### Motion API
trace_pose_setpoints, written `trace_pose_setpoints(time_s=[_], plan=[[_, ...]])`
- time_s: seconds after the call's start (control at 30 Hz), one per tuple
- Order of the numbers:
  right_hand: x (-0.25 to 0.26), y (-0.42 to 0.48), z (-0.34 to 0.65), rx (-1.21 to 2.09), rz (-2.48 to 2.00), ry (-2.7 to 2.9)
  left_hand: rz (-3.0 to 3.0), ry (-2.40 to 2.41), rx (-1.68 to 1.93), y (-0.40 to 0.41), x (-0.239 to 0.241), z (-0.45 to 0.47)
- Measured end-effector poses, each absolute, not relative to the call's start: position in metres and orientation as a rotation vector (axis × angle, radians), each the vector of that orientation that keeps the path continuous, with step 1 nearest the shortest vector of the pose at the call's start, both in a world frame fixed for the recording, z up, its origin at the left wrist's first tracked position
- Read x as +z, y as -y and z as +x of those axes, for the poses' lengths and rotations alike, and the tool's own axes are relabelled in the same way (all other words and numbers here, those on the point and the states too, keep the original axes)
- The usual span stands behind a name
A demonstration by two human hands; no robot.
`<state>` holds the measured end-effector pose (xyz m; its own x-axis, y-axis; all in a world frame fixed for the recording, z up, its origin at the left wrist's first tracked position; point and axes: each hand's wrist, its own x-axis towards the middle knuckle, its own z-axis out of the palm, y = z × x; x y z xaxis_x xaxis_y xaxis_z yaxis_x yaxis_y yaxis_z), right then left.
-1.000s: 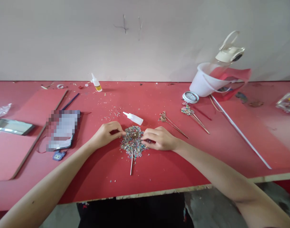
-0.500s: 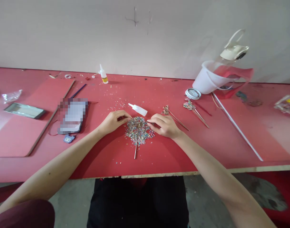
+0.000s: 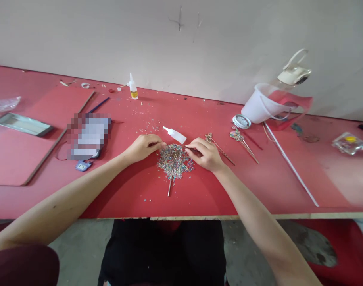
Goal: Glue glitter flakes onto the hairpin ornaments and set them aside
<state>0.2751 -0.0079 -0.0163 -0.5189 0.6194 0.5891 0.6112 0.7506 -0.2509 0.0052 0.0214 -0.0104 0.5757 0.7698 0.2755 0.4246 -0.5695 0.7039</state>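
A heap of small glittering multicoloured chips [image 3: 165, 162] lies on the red tabletop. A hairpin [image 3: 170, 186] rests in it, its metal stem pointing toward me and its head among the chips. My left hand [image 3: 144, 147] is at the heap's upper left edge, thumb and fingertips pinched together; what they hold, if anything, is hidden. At the right edge, my right hand [image 3: 206, 154] grips a thin dark stick [image 3: 194, 151], its tip over the chips. Just behind the heap lies a white dropper bottle [image 3: 175, 135] on its side.
Two decorated hairpins [image 3: 223, 151] [image 3: 245, 143] lie right, near a round white container [image 3: 241, 121] and a white bucket [image 3: 254, 105]. On the left are a blurred phone [image 3: 90, 137], a shallow tray [image 3: 23, 124] and an upright glue bottle [image 3: 133, 89]. The table's edge [image 3: 193, 218] is nearest me.
The view has tilted and shifted slightly. My hands stay at the heap's two sides, and the dark stick in my right hand shows more clearly.
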Motion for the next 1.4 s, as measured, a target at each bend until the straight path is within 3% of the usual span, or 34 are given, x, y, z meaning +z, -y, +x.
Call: trace_pose_setpoints(time_s=[0.3, 0.97, 1.4], plan=[[-0.010, 0.014, 0.279, 0.311, -1.022, 2.387, 2.318, -0.891, 0.837, -0.021, -0.011, 0.006], [-0.013, 0.015, 0.281, 0.489, -1.049, 2.332, 2.662, -0.771, 0.702, -0.012, -0.009, 0.007], [-0.014, 0.009, 0.272, 0.371, -0.998, 2.237, 2.740, -0.742, 0.652, -0.012, -0.009, 0.008]])
